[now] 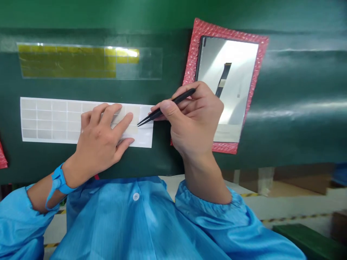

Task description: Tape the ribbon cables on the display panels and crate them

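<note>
My left hand [101,137] lies spread over a white sheet of pale rectangular stickers [51,119], its fingers pressing on the right part of the sheet. Between the fingers of my right hand [196,115] is a pair of black tweezers [169,105]. Their tips point down and left, over the pale stickers close to my left index finger; whether they touch one I cannot tell. Behind my right hand a flat display panel [237,72] with a dark flex cable [223,78] lies on pink bubble wrap [193,43], partly hidden by that hand.
A clear strip with yellow film stickers [67,63] lies above the white sheet on the green mat [298,108]. Some pink wrap [2,157] shows at the left edge. A blue band [60,180] circles my left wrist. Below right, a green box [306,238] stands beyond the table edge.
</note>
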### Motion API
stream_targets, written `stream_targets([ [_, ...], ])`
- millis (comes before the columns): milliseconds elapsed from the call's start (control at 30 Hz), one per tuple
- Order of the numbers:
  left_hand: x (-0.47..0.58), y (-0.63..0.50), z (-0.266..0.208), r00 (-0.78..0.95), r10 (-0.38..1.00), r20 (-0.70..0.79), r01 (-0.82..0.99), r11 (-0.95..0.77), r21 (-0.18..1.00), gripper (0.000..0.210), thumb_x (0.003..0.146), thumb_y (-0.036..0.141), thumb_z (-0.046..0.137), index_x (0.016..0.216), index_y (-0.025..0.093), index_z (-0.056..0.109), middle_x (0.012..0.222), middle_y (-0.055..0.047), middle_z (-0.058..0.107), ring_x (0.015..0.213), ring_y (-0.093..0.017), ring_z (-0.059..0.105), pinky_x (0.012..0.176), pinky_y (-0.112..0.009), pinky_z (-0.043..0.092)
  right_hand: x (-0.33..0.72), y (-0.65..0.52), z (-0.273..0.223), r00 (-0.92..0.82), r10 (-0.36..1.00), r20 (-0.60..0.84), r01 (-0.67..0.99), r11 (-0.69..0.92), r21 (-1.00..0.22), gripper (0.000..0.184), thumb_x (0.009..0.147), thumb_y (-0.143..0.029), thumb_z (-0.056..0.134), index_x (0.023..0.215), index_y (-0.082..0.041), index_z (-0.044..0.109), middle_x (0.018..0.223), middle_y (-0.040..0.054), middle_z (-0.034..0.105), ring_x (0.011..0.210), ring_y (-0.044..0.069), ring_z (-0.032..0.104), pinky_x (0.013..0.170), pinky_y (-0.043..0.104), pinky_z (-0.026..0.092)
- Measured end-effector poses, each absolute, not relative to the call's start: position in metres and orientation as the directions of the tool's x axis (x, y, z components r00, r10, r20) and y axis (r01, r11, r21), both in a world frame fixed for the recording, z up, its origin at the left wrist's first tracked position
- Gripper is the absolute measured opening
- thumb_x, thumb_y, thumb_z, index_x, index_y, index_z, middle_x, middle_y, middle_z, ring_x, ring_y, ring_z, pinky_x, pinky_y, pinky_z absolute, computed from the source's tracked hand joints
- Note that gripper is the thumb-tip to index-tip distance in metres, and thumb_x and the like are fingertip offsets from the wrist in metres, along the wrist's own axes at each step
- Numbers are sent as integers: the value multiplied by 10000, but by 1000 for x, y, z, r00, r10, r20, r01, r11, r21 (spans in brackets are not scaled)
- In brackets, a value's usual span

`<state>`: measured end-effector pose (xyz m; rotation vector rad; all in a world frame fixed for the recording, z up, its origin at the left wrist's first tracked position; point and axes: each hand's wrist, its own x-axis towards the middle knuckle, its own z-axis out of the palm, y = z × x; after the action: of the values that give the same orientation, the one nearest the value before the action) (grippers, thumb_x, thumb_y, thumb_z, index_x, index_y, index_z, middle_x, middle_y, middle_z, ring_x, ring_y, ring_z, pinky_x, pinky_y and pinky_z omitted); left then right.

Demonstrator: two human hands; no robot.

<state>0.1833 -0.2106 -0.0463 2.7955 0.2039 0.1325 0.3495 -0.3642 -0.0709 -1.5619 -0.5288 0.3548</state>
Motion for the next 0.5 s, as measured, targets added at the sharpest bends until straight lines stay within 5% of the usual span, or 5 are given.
stream_targets([
  [500, 185, -212, -47, 984, 170, 48, 142, -924, 355, 511, 1012, 487, 673, 1460, 266, 567, 1569, -161, 527, 1457, -432, 433, 1132, -549, 331, 357, -352, -61, 786, 618, 8, 109, -126, -986, 435, 829, -559, 920, 912, -297, 582, 729, -40, 668, 707, 224, 753, 515, 319, 606],
])
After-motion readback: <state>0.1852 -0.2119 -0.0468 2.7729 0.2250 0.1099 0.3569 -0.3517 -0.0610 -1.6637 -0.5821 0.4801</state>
